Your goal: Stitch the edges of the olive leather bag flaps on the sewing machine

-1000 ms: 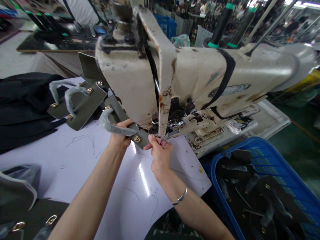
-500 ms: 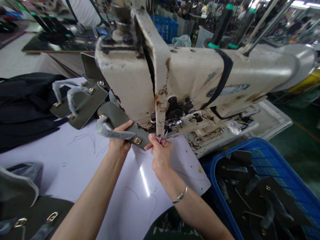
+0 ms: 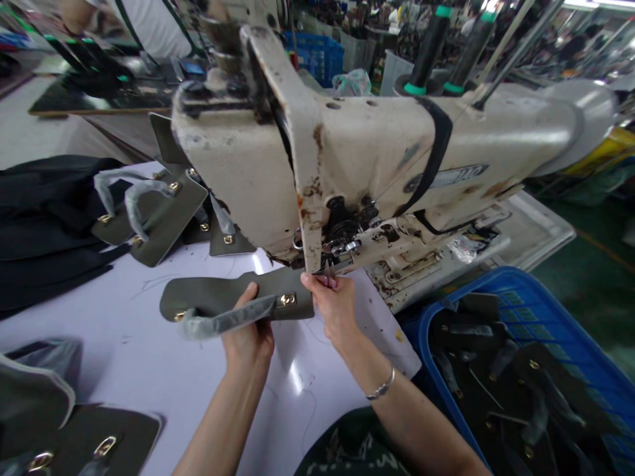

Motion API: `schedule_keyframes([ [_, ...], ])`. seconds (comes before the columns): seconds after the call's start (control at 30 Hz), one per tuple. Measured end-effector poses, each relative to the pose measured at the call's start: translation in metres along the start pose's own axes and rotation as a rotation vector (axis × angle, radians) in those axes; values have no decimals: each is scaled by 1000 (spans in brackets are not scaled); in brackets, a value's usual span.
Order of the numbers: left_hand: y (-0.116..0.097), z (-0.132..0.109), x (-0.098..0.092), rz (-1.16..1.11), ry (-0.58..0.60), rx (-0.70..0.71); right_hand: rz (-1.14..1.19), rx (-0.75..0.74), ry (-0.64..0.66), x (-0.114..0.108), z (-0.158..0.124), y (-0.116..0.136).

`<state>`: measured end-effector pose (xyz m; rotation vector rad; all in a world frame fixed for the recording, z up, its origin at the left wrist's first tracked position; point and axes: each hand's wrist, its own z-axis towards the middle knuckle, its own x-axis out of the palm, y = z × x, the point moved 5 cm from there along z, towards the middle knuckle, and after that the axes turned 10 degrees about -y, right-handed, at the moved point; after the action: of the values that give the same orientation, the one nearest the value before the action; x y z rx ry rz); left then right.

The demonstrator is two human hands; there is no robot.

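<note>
My left hand (image 3: 248, 340) is closed on an olive-grey bag panel (image 3: 198, 294), thumb on top and fingers beneath. A handle wrapped in clear plastic (image 3: 223, 324) is fixed to the panel with gold-coloured fittings. At the panel's right end, my right hand (image 3: 335, 304) is closed, thumb and forefinger at the panel's edge. It also holds small pink-handled scissors (image 3: 329, 272), their blades pointing up. Just beyond both hands stands a worn cream sewing machine (image 3: 391, 139); its needle area is hidden.
A blue basket (image 3: 426, 330) of similar panels stands at the right. More panels with wrapped handles (image 3: 169, 211) lie at the left on the white table (image 3: 198, 377), beside black fabric (image 3: 44, 218). Another panel (image 3: 129, 430) is at the near left. Thread cones (image 3: 429, 49) stand behind.
The bag panel has come out from beside the machine head toward me and turned nearly level, in my left hand. My right hand stays near its right end with the scissors.
</note>
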<state>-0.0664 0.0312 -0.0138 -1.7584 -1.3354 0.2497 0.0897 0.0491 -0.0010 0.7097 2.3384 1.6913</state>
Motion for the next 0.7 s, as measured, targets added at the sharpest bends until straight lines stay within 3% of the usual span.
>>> schedule_keyframes([
  [0.17,16,-26,-12,-26,-37,-80,-194,-165,65,-16,11,6],
  [0.33,27,-35,-21,17,-60,-150,-382,-307,143,-26,13,23],
  [0.47,28,-32,-35,213,169,-180,-386,-451,185,-31,4,37],
  [0.57,33,-32,-63,580,361,-310,-410,-421,211,-32,0,34],
  [0.63,24,-31,-80,827,404,-126,-439,-404,215,-32,-1,31],
  [0.7,3,-34,-84,1008,365,328,-444,-399,216,-32,0,28],
])
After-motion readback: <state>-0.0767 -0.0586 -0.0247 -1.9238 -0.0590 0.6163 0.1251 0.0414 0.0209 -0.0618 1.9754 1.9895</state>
